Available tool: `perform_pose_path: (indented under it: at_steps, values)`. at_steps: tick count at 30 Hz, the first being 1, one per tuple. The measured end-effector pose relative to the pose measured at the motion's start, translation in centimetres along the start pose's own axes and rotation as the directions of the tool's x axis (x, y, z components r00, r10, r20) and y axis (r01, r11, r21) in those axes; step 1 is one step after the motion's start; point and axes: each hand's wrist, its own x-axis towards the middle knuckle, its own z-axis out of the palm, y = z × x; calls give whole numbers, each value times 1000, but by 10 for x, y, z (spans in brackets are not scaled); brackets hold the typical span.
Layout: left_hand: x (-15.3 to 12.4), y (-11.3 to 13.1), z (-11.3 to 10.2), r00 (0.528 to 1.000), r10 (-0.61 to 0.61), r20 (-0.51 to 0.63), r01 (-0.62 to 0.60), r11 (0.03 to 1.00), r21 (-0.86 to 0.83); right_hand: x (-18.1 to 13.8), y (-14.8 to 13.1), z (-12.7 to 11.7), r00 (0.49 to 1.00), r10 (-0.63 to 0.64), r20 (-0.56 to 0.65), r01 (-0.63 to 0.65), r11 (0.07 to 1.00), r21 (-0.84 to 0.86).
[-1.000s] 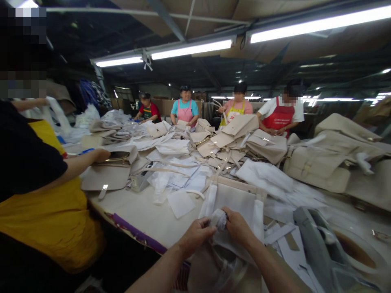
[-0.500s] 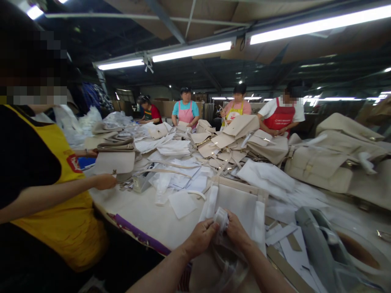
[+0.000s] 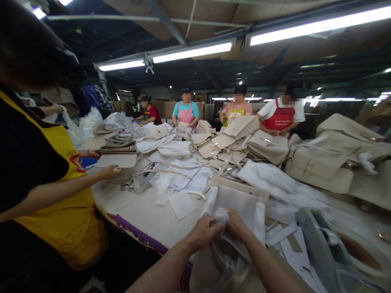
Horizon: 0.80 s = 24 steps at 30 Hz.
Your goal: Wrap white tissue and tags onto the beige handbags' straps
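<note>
Close together at the table's near edge, my left hand (image 3: 202, 232) and my right hand (image 3: 238, 224) both grip a bunched piece of translucent white plastic wrap (image 3: 221, 215). More of this wrap trails down below the fingers. Beneath lies a beige bag (image 3: 203, 272), partly covered by my arms and the wrap. Just beyond my hands a pale panel with white wrapping along its sides (image 3: 238, 199) lies on the table, its beige top edge turned away from me. The fingers of both hands are closed, and my right fingertips are partly hidden.
A grey tape dispenser (image 3: 311, 232) stands at the right, beside card strips (image 3: 293, 248). Beige bags (image 3: 324, 167) and white paper sheets (image 3: 174, 146) are heaped across the table (image 3: 122, 203). A co-worker in a yellow apron (image 3: 61, 203) handles a bag at left; several others stand opposite.
My hands have shifted slightly, and the wrap between them looks more bunched. At left, the co-worker has leaned forward a little, their hand moving right along the bag flap.
</note>
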Motion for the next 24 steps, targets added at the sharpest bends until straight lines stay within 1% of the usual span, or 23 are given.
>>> perform_pose_path:
  at_steps: [3,5,8,10,12,15,18,20,24]
  values:
    - [5,-1,3,996,-85,-21,82,988,-134,-2,0,0,999,24,23,-22,996,-82]
    - [8,-3,4,989,-148,15,147,965,-217,-7,-3,-4,999,42,-1,-42,987,-155]
    - [13,-2,2,969,-228,96,245,932,-266,-15,-11,-10,998,45,-45,-55,965,-256]
    - [16,2,0,951,-279,132,306,908,-285,-17,-16,-13,999,33,-31,-41,954,-297]
    - [19,8,0,936,-326,132,351,891,-287,-17,-16,-12,999,46,-11,-47,945,-323]
    - [21,16,3,916,-390,100,402,875,-270,-12,-10,-8,993,116,-17,-115,932,-343]
    - [22,20,9,894,-437,95,446,857,-257,-6,2,-2,986,164,-24,-162,929,-332]
    - [24,20,14,882,-462,91,469,845,-256,-3,9,2,983,183,-20,-180,932,-315]
    - [30,17,23,872,-488,41,481,838,-257,-1,16,7,976,216,-32,-216,935,-281]
